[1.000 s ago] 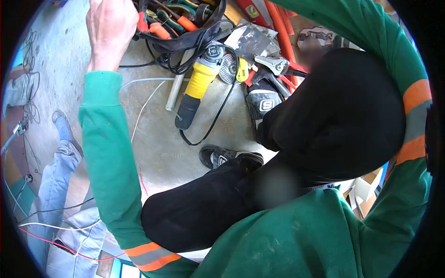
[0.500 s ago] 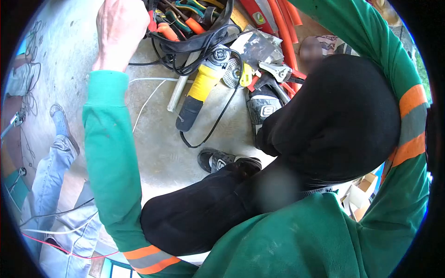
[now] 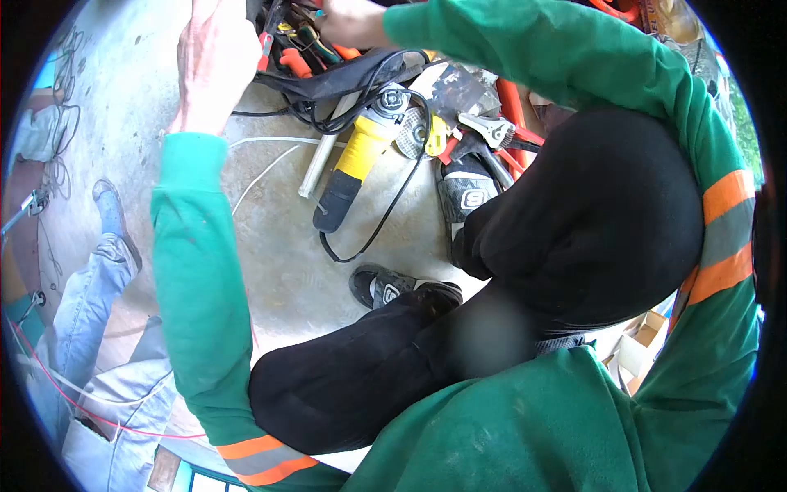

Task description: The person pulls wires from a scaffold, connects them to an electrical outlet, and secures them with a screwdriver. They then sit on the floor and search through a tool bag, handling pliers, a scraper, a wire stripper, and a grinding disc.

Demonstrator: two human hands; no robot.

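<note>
At the top edge, my left hand (image 3: 217, 66) is beside the left end of a black tool bag (image 3: 348, 79). It looks closed, but its fingertips and anything in them are hidden. My right hand (image 3: 352, 23) reaches over the bag with its fingers bent down among the tools; what they grip is hidden. Orange-handled pliers (image 3: 296, 62) and other handled tools poke out of the bag. Below it, a yellow and black angle grinder (image 3: 354, 156) lies on the concrete floor, its black cord looped around it.
Locking pliers (image 3: 492, 129) and red-handled tools lie by my shoe (image 3: 467, 195). A cutting disc (image 3: 411, 133) sits beside the grinder, and orange pipe (image 3: 510, 102) runs behind. Another person's jean-clad leg (image 3: 94, 283) is at left, near red and white cables. Cardboard boxes (image 3: 639, 340) stand at lower right.
My right hand has come into view from above, reaching into the bag, with my right forearm now across the orange pipes. My left hand has shifted slightly. The cables at lower left have moved.
</note>
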